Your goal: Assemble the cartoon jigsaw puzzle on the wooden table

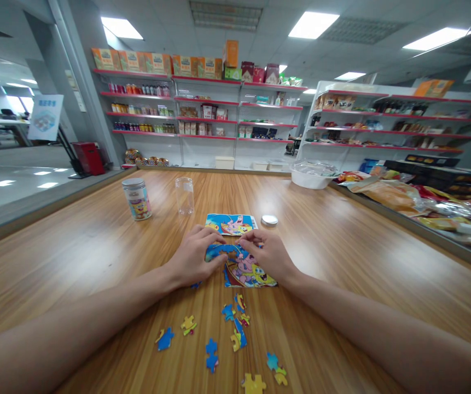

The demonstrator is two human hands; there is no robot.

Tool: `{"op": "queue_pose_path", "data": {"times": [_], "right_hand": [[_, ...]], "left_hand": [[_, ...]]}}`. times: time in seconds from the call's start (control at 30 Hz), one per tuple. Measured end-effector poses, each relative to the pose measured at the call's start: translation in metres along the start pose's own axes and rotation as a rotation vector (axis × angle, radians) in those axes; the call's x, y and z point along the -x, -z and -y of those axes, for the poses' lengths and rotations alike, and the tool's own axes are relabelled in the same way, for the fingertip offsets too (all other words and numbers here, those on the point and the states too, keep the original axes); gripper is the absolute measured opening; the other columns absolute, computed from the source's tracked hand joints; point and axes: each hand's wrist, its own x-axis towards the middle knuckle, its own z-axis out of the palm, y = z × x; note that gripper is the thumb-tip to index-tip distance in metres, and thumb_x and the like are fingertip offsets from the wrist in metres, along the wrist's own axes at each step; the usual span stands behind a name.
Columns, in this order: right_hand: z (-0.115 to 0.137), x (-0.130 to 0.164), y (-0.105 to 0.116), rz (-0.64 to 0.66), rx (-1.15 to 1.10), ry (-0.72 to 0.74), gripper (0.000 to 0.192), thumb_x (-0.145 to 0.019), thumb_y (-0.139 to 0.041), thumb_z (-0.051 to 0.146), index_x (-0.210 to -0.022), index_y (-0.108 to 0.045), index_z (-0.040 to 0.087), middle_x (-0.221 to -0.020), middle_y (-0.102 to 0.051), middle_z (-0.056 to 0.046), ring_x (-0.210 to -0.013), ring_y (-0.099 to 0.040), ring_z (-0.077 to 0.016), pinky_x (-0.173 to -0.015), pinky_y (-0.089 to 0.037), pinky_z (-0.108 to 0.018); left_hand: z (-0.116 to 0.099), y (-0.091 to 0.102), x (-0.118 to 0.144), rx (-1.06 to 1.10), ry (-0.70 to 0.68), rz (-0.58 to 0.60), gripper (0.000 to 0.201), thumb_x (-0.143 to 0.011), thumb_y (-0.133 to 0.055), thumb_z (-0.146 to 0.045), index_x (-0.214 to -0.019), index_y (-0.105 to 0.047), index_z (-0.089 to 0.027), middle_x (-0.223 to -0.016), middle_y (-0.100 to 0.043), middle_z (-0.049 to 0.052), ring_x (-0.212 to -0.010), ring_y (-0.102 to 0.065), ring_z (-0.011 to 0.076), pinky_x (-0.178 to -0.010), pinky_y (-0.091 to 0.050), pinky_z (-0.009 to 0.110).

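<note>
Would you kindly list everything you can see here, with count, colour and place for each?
Table: one, brown wood, fills the foreground.
Puzzle: one, partly built, blue and pink cartoon, table centre under both hands.
Loose pieces: about ten, blue and yellow, scattered on the near side of the puzzle.
Picture card: one, cartoon print, just beyond the puzzle.
Tin: one, cartoon print, silver lid, far left.
Clear tube: one, transparent, right of the tin.
Lid: one, silver, right of the card.
Bowl: one, white, far right edge.
Snack packets: many, mixed colours, right counter.
Shelves: several, white with red edges, back wall.
Left hand: on the puzzle's left.
Right hand: on the puzzle's top right.
</note>
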Motion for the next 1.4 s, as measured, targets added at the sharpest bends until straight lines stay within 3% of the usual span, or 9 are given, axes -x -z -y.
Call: {"op": "queue_pose_path", "data": {"times": [0.17,0.33,0.57,0.7,0.8,1.03,1.13,1.23,1.4], "right_hand": [[-0.004,-0.001,0.001,-0.037,0.138,0.024,0.016,-0.085,-0.063,0.03,-0.081,-0.071,0.017,-0.073,-0.067,-0.003,-0.07,-0.06,-0.0188,-0.066,-0.044,-0.031],[-0.003,-0.001,0.002,-0.009,0.166,0.042,0.011,-0.084,-0.065,0.024,-0.082,-0.073,0.017,-0.077,-0.071,-0.003,-0.069,-0.06,-0.0177,-0.066,-0.044,-0.03],[-0.009,-0.001,0.001,0.03,0.198,0.052,0.008,-0.083,-0.066,0.021,-0.083,-0.075,0.019,-0.082,-0.073,-0.003,-0.074,-0.064,-0.0185,-0.069,-0.045,-0.03],[-0.014,-0.002,0.0,0.035,0.219,0.028,0.007,-0.083,-0.068,0.02,-0.083,-0.075,0.02,-0.08,-0.073,-0.001,-0.071,-0.063,-0.0173,-0.067,-0.043,-0.029],[-0.013,-0.003,0.0,0.038,0.229,0.0,0.006,-0.083,-0.069,0.02,-0.083,-0.075,0.02,-0.081,-0.073,-0.001,-0.071,-0.063,-0.0174,-0.067,-0.043,-0.029],[-0.008,-0.002,0.0,0.039,0.243,0.0,0.005,-0.083,-0.07,0.019,-0.084,-0.075,0.02,-0.083,-0.074,-0.001,-0.075,-0.065,-0.0179,-0.069,-0.044,-0.029],[-0.007,-0.002,0.0,0.043,0.239,-0.007,0.005,-0.083,-0.07,0.018,-0.083,-0.075,0.02,-0.083,-0.074,-0.001,-0.076,-0.066,-0.0181,-0.069,-0.044,-0.029],[-0.007,-0.003,-0.002,0.043,0.241,0.002,0.005,-0.083,-0.07,0.018,-0.082,-0.075,0.021,-0.082,-0.074,-0.001,-0.075,-0.066,-0.0182,-0.069,-0.044,-0.03],[-0.011,-0.004,-0.004,0.031,0.261,0.051,0.007,-0.083,-0.069,0.02,-0.085,-0.075,0.022,-0.086,-0.074,-0.001,-0.081,-0.067,-0.0206,-0.074,-0.047,-0.032]], "left_hand": [[-0.002,0.001,0.001,-0.054,-0.043,0.159,0.05,-0.086,-0.067,-0.053,-0.124,-0.061,-0.022,-0.124,-0.06,0.01,-0.116,-0.051,0.0314,-0.101,-0.041,0.051],[-0.004,0.001,0.002,-0.021,-0.062,0.243,0.055,-0.088,-0.063,-0.055,-0.13,-0.057,-0.021,-0.128,-0.057,0.012,-0.12,-0.05,0.0308,-0.104,-0.041,0.05],[-0.003,0.0,0.003,0.037,-0.067,0.256,0.051,-0.088,-0.065,-0.049,-0.131,-0.057,-0.021,-0.127,-0.057,0.011,-0.121,-0.049,0.0292,-0.105,-0.042,0.047],[0.006,0.0,0.002,0.062,0.014,0.188,0.034,-0.091,-0.06,-0.026,-0.124,-0.062,-0.017,-0.123,-0.059,0.011,-0.118,-0.052,0.0271,-0.105,-0.043,0.046],[0.017,0.002,0.001,0.025,0.096,0.165,0.033,-0.085,-0.059,-0.011,-0.117,-0.066,-0.015,-0.12,-0.06,0.011,-0.116,-0.052,0.0281,-0.104,-0.042,0.047],[0.027,0.001,0.001,0.008,0.091,0.16,0.031,-0.084,-0.059,-0.011,-0.111,-0.07,-0.02,-0.116,-0.061,0.009,-0.112,-0.053,0.029,-0.101,-0.042,0.051],[0.024,0.002,0.001,0.065,0.03,0.066,0.029,-0.083,-0.056,-0.008,-0.107,-0.07,-0.018,-0.112,-0.062,0.01,-0.107,-0.055,0.0273,-0.097,-0.045,0.049],[0.018,0.006,0.0,0.126,-0.141,-0.03,0.028,-0.084,-0.05,-0.005,-0.099,-0.071,-0.017,-0.104,-0.064,0.009,-0.099,-0.057,0.0244,-0.09,-0.048,0.045],[0.01,0.009,0.001,0.131,-0.414,0.107,0.03,-0.084,-0.051,-0.006,-0.101,-0.071,-0.02,-0.098,-0.069,0.007,-0.099,-0.053,0.026,-0.089,-0.048,0.046]]}}
